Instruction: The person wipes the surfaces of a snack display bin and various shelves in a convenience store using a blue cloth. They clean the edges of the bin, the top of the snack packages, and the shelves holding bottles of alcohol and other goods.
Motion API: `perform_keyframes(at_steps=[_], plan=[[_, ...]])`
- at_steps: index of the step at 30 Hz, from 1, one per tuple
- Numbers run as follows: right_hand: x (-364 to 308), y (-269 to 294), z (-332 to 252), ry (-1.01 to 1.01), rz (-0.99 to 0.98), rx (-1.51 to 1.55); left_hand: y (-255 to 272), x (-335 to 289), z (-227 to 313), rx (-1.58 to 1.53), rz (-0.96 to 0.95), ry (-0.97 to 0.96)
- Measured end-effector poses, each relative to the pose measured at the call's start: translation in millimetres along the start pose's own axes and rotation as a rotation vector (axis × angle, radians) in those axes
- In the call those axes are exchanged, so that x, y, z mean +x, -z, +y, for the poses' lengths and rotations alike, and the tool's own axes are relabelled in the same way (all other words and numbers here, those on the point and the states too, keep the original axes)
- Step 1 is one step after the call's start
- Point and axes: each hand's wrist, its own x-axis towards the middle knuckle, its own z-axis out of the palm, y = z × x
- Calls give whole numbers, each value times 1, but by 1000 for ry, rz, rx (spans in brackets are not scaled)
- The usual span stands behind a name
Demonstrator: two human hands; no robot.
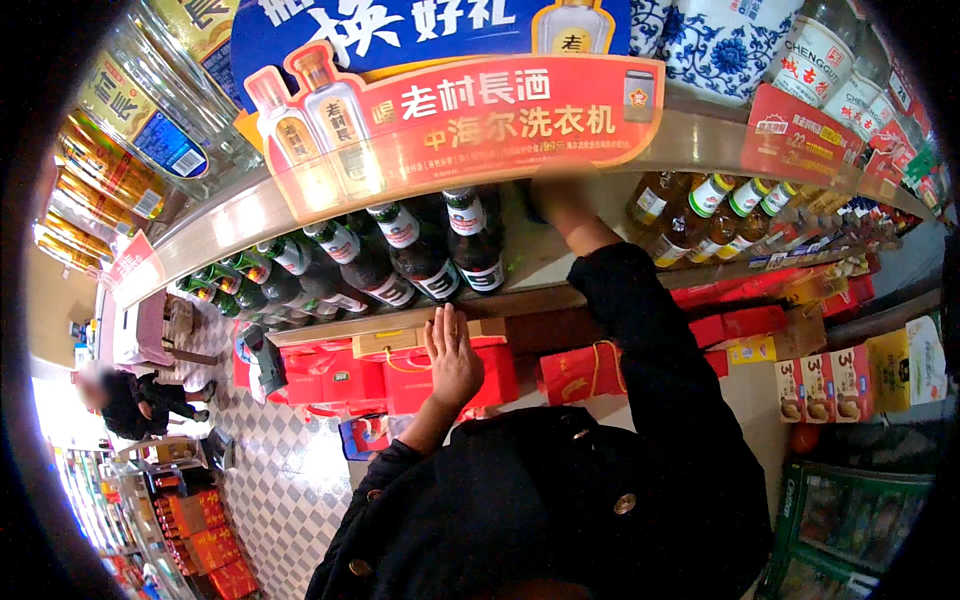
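Note:
My left hand (456, 358) lies with its fingers stretched out against the front edge of the shelf (545, 296), just below the dark green beer bottles (468, 240). It holds nothing. These bottles stand in a row to the left, with white labels on neck and body. My right hand (565, 205) reaches into the gap right of that row, under the upper shelf's edge. Its fingers are blurred, and a dark shape sits beside them; I cannot tell whether they hold it. Amber bottles with green and white labels (708, 195) stand right of my right hand.
A red and blue promotional sign (470, 120) hangs along the upper shelf, which holds clear bottles (815, 55) and blue-and-white porcelain containers (722, 45). Red gift boxes (335, 378) sit underneath. A person (150, 402) is at far left. A green-framed cooler (850, 525) stands at lower right.

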Motion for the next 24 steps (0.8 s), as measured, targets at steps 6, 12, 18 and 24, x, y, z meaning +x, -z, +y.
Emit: perform_keyframes(at_steps=[6, 12, 18, 24], plan=[[18, 1, -19, -10, 433, 566, 1, -4, -4, 14, -9, 3], [4, -12, 8, -102, 125, 187, 3, -1, -3, 12, 0, -17], [-10, 33, 12, -104, -346, -76, 2, -3, -4, 22, -9, -9], [-18, 22, 19, -189, -250, -135, 4, -9, -7, 22, -27, 11]])
